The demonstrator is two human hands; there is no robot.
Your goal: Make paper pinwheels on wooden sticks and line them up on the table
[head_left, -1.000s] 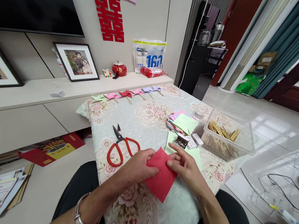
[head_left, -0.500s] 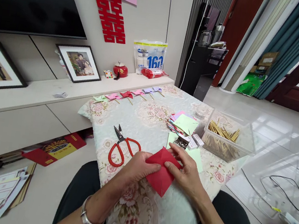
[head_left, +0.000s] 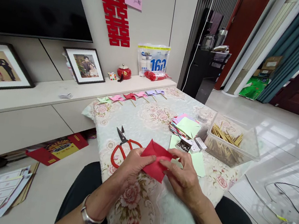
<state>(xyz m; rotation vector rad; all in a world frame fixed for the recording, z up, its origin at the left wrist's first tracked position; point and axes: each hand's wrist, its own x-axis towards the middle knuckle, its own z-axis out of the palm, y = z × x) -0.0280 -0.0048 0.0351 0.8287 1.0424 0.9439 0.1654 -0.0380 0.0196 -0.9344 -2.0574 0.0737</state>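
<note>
Both hands pinch the red paper between them, left hand and right hand closed on its edges, folding begun. Six pinwheels lie finished far beyond; sticks and paper stack wait right of the grip.

Red-handled scissors on floral worktop cloth, left of centre. Stack of coloured paper squares right of centre; small box of staples just below it. Clear plastic tub with wooden sticks at right. Row of paper pinwheels along far edge of worktop. Framed photos on shelf at left; red teapot and white bag near upper centre. Red paper-cut on wall.
</note>
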